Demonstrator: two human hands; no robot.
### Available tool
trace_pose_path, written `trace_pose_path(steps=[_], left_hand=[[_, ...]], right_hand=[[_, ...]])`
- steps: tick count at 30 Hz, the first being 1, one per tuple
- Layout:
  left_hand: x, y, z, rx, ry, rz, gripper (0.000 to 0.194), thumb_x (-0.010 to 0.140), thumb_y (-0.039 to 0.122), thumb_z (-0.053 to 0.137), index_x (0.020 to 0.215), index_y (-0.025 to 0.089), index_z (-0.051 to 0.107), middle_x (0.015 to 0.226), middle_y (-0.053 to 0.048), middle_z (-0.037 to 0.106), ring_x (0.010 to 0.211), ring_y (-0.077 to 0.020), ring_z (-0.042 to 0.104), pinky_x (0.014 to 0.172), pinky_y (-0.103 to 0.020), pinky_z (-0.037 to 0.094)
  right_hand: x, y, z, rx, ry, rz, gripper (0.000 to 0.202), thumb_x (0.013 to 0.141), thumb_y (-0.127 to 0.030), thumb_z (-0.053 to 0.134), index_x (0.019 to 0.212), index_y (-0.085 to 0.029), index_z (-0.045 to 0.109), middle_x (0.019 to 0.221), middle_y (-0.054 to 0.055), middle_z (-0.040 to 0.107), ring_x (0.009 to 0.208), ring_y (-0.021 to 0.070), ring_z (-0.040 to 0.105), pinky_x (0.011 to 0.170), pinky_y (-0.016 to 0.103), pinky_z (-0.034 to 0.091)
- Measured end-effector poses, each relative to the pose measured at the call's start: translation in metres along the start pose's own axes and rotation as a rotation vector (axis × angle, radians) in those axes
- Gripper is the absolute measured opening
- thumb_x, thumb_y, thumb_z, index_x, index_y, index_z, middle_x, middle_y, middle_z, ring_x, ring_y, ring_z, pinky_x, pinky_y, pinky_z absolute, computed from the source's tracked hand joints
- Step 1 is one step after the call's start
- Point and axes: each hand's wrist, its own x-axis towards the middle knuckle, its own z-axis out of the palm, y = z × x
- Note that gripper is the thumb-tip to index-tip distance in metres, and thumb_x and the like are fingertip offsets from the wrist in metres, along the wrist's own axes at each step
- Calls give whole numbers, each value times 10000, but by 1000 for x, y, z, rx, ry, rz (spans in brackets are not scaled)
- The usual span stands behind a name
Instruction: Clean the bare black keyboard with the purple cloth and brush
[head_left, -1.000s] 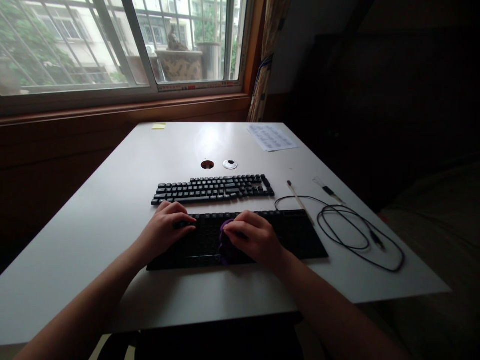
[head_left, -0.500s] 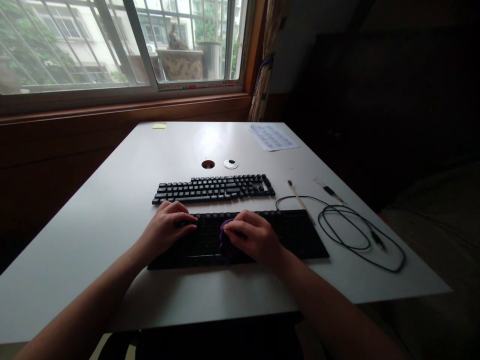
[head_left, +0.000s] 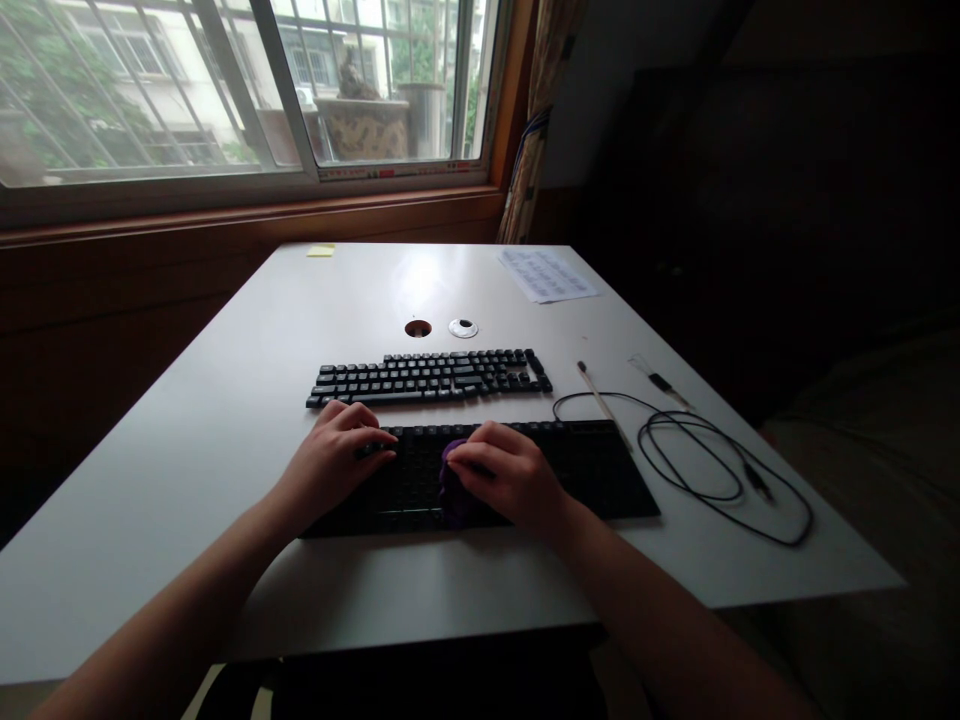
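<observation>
A black keyboard base [head_left: 592, 470] lies near the table's front edge, its cable running off to the right. Along its back edge a row of keys still shows; the rest of its face is too dark to make out well. My left hand [head_left: 337, 445] rests on its left end, thumb and fingers stretched out and a little apart. Bunched in my right hand [head_left: 506, 465] is a soft purple cloth [head_left: 452, 490], pinched between thumb and fingers and touching the middle of the base. Behind, black keycaps [head_left: 420, 380] stand in keyboard-like rows.
Right of the base lie a thin stick with a dark tip [head_left: 592, 385], a coiled black cable [head_left: 701, 495] and a wire keycap puller [head_left: 660, 382]. Farther back are a round table hole [head_left: 418, 328], its cover [head_left: 463, 328], printed paper [head_left: 551, 275] and a yellow note [head_left: 321, 250].
The whole view has shifted very slightly. Both hands keep nearly the same places, the right one still with the purple cloth.
</observation>
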Motion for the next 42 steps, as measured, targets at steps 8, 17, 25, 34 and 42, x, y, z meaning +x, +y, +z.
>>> trace_pose_path(steps=[8, 17, 25, 34, 42], left_hand=[[1, 13, -2, 86, -16, 32, 106, 912, 270, 737, 1005, 241, 780, 988, -70, 688, 954, -272, 552, 820, -410, 525], [2, 13, 0, 125, -80, 29, 122, 927, 271, 731, 1029, 215, 767, 984, -76, 691, 962, -277, 548, 828, -416, 533], [-1, 8, -1, 82, -38, 73, 148, 944, 290, 720, 1070, 235, 774, 965, -65, 679, 921, -244, 558, 804, -377, 520], [2, 5, -11, 51, 72, 87, 156, 998, 257, 633, 1071, 244, 770, 907, -53, 662, 860, -212, 560, 780, -350, 508], [1, 5, -7, 108, 92, 41, 151, 988, 300, 645, 1075, 251, 758, 1014, -71, 661, 971, -255, 549, 861, -409, 519]], right_hand=[[2, -1, 0, 13, -5, -16, 58, 939, -187, 681, 969, -210, 725, 844, 33, 670, 759, 140, 652, 704, 263, 584], [2, -1, 1, 6, -17, -28, 53, 938, -185, 683, 954, -195, 733, 837, 35, 663, 754, 135, 653, 710, 253, 577], [-1, 2, 1, 0, -28, -14, 51, 946, -197, 677, 962, -211, 724, 848, 33, 669, 757, 132, 650, 709, 257, 582], [2, -1, -1, 16, -30, -45, 56, 924, -161, 700, 967, -188, 723, 843, 41, 668, 753, 133, 653, 699, 242, 579], [1, 0, -1, 5, -39, -35, 65, 937, -177, 687, 985, -198, 726, 843, 38, 662, 756, 132, 649, 699, 249, 580]])
